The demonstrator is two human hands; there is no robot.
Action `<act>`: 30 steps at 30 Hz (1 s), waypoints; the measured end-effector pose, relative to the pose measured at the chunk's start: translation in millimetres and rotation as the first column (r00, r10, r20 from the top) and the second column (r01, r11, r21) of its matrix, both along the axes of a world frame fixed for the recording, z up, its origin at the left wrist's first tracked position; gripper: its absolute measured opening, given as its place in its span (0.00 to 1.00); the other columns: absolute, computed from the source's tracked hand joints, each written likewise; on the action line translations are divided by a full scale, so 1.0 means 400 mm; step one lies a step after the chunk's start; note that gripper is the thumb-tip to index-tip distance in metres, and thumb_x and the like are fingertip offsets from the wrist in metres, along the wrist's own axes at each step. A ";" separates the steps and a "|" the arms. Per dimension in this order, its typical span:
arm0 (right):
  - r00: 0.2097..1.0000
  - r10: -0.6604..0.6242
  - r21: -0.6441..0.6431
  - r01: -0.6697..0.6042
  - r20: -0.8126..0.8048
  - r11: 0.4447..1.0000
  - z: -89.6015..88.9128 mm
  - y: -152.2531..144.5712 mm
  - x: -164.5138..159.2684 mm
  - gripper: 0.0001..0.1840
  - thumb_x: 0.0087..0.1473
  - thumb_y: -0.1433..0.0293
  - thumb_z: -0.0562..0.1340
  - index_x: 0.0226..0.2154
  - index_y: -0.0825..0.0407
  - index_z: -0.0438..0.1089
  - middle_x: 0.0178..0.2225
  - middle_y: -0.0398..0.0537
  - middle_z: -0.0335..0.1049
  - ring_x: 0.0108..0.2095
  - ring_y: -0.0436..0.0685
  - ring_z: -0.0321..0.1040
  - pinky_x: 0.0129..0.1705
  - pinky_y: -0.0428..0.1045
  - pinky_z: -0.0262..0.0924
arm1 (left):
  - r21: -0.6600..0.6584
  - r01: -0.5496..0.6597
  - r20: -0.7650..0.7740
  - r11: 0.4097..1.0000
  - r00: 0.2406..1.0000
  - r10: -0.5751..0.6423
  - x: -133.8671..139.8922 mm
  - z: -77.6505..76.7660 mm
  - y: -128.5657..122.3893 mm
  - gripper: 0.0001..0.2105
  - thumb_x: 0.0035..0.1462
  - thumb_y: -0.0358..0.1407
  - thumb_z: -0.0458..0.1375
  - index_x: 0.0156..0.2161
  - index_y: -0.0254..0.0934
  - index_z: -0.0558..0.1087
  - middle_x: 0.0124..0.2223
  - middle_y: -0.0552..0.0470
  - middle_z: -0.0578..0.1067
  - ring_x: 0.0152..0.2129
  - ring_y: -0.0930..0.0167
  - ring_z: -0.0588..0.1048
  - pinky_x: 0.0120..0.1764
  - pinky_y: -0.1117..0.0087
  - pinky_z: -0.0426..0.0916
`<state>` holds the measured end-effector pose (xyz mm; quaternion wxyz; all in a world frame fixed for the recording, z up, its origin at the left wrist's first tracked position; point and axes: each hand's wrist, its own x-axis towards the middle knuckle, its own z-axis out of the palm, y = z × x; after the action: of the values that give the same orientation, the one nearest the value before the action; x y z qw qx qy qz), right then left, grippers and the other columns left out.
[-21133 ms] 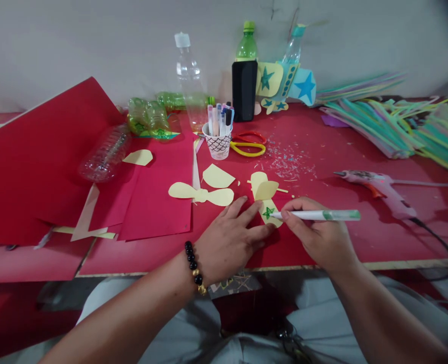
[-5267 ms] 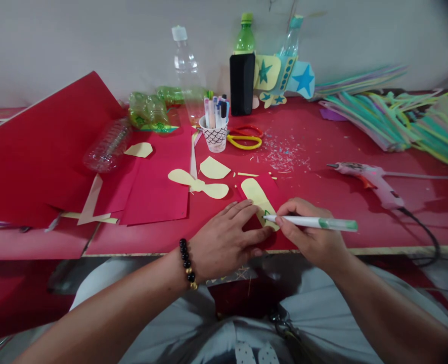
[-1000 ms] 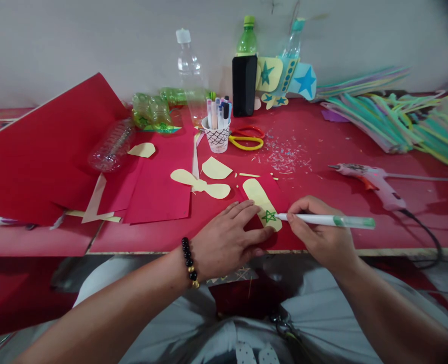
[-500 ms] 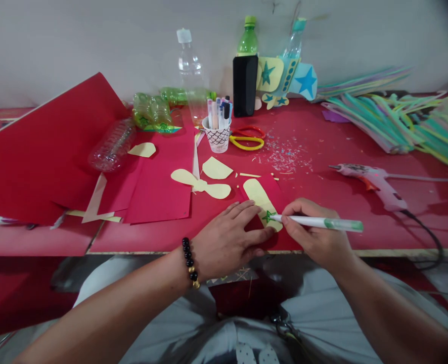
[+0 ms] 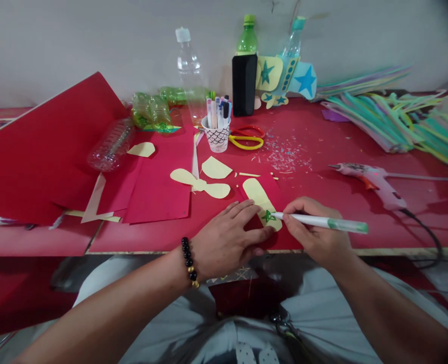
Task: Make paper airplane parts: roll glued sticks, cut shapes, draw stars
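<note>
Between the fingers of my right hand [image 5: 317, 230] is a white and green marker [image 5: 322, 221], its tip at a green star [image 5: 268, 216] drawn on a pale yellow paper strip [image 5: 257, 192]. The strip has rounded ends and rests on a small red paper [image 5: 271, 187]. My left hand [image 5: 233, 230] lies flat with fingers stretched, its fingertips on the strip's left edge. Just beyond it are a yellow propeller-shaped cutout [image 5: 216, 190] and another yellow paper piece [image 5: 216, 168].
A cup of markers [image 5: 216, 137], scissors [image 5: 247, 143] and a phone [image 5: 244, 86] stand or lie behind. A pink glue gun [image 5: 373, 182] with a cord is at right. Plastic bottles [image 5: 189, 76], red sheets [image 5: 163, 182] and a decorated bottle plane [image 5: 288, 76] are around.
The marker has shifted slightly right, its back end moving right and down a little. The left hand holds its place on the paper.
</note>
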<state>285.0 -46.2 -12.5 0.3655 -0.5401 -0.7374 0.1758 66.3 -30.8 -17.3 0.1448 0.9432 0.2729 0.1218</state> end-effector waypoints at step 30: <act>0.988 0.157 -0.036 -0.157 -0.012 0.987 0.005 -0.006 0.003 0.05 0.51 0.73 0.59 0.25 0.51 0.66 0.23 0.41 0.66 0.23 0.49 0.61 0.26 0.45 0.55 | 0.020 0.005 0.003 1.000 1.000 -0.005 -0.002 -0.003 -0.002 0.19 0.62 0.40 0.51 0.57 0.44 0.64 0.61 0.42 0.57 0.61 0.58 0.55 0.60 0.50 0.54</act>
<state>286.3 -48.6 -10.3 0.3436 -0.4861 -0.7727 0.2201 65.6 -31.6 -18.5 0.1363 0.9451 0.2689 0.1258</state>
